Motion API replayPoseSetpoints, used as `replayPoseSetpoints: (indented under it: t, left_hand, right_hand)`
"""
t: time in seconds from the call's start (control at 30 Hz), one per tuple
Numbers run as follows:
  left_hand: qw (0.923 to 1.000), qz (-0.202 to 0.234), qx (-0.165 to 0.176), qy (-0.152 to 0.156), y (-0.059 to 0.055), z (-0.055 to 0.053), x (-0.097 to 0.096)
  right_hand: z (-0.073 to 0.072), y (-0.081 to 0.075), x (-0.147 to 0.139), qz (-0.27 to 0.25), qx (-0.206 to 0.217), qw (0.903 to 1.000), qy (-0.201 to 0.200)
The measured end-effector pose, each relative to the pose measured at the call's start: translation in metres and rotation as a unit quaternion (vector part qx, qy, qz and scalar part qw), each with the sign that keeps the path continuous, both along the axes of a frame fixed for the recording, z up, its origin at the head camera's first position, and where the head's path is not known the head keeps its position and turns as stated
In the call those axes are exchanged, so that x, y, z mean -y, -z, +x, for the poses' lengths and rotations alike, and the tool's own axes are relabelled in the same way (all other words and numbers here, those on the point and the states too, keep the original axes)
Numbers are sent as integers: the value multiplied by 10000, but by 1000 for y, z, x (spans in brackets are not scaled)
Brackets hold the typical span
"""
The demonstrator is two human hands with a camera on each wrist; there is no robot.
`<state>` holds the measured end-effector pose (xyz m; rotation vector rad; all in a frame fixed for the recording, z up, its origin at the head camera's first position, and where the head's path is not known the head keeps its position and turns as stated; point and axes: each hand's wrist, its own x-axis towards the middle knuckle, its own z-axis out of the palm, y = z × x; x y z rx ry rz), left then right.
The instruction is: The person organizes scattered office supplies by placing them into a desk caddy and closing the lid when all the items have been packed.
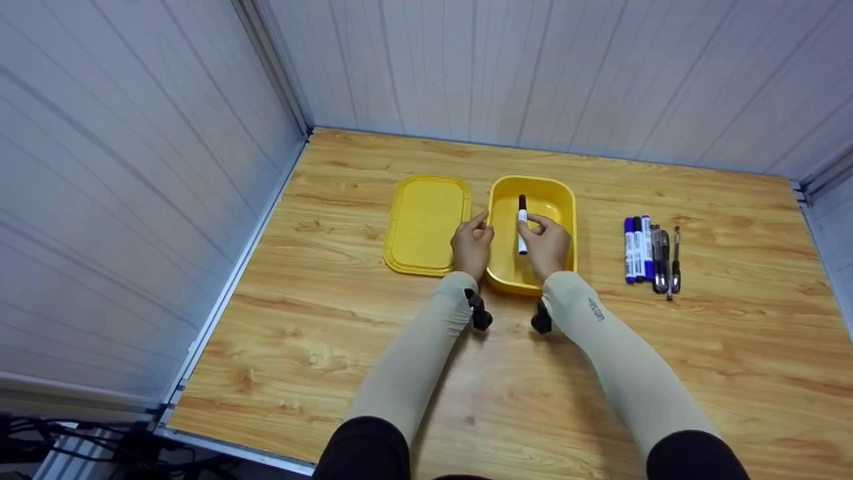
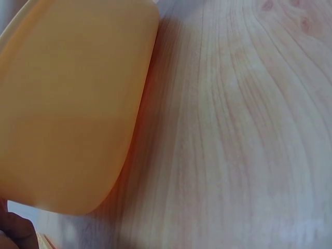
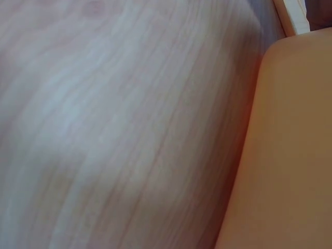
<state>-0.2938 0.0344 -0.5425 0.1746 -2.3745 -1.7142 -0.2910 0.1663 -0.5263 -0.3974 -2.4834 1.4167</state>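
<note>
A yellow plastic box [image 1: 513,289] stands uncovered on the table. Over its inside, my right hand [image 1: 550,247] pinches a white marker with a black cap [image 1: 522,230] between thumb and fingers, cap pointing away from me. My left hand [image 1: 472,245] grips the box's left rim. Flat on the table to the left lies the matching yellow lid [image 1: 428,225]. In the left wrist view the box wall [image 2: 72,104] fills the left side, with some fingers [image 2: 18,228] at the lower corner. The right wrist view has the box wall [image 3: 290,135] along its right side.
Right of the box lie several blue and black markers [image 1: 638,249] in a row, with several dark pens [image 1: 661,257] beside them. The wood-grain table [image 1: 320,347] meets white panel walls [image 1: 466,73] at the back and left.
</note>
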Motion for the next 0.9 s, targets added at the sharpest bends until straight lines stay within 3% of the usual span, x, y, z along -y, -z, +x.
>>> replayPoseSetpoints:
  t: [0.7, 0.9]
  left_hand:
    - [9997, 149, 177, -61, 1, 0, -1]
    - [9999, -2, 39, -106, 0, 0, -2]
  right_hand:
    - [-3, 9, 3, 80, 25, 9992, -378]
    - [-5, 8, 3, 262, -7, 9984, -506]
